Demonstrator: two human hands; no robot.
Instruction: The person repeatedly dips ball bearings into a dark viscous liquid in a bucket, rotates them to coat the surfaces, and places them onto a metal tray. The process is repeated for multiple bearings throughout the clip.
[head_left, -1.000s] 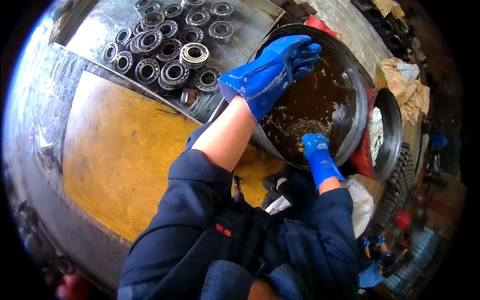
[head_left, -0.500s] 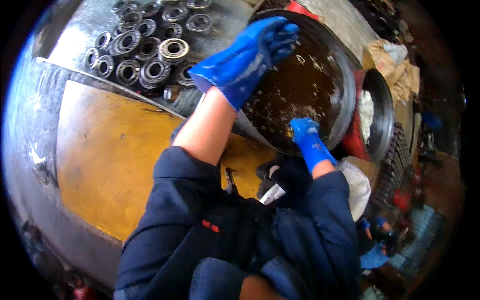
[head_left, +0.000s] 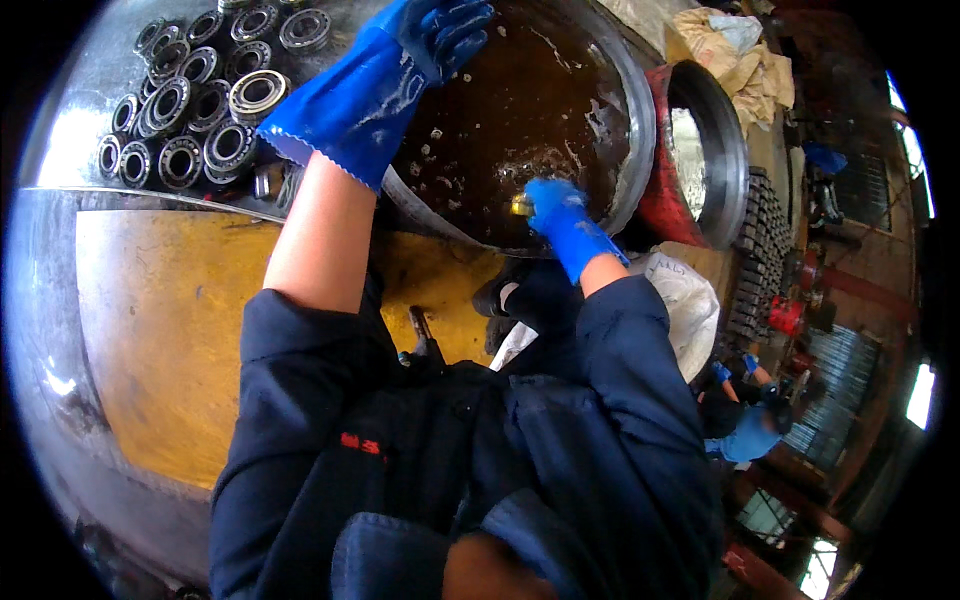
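Note:
Both my hands wear long blue rubber gloves. My left hand (head_left: pixel 440 38) is over the far left side of a round metal drum (head_left: pixel 637 130), its fingers stretched out and holding nothing that I can see. Brown, dirty liquid (head_left: pixel 530 95) with bits of foam fills the drum. Low over the near right part of the liquid, my right hand (head_left: pixel 556 208) is closed around a small yellowish thing (head_left: pixel 521 205), whose kind I cannot make out. Left of the drum, several steel bearings (head_left: pixel 181 162) lie piled on a grey metal sheet, one of them paler (head_left: pixel 258 95).
A yellow plate (head_left: pixel 170 330) spreads at the left. Right of the drum stands a red drum (head_left: pixel 660 190) with a grey rim, beside tan crumpled sacking (head_left: pixel 750 75). A white sack (head_left: pixel 680 305) sits near my right forearm. Another person (head_left: pixel 750 425) works at the far right.
The view has swung, so the drum and bearings sit further left and higher. My right hand remains at the liquid with the yellowish thing; my left hand stays over the drum's far side.

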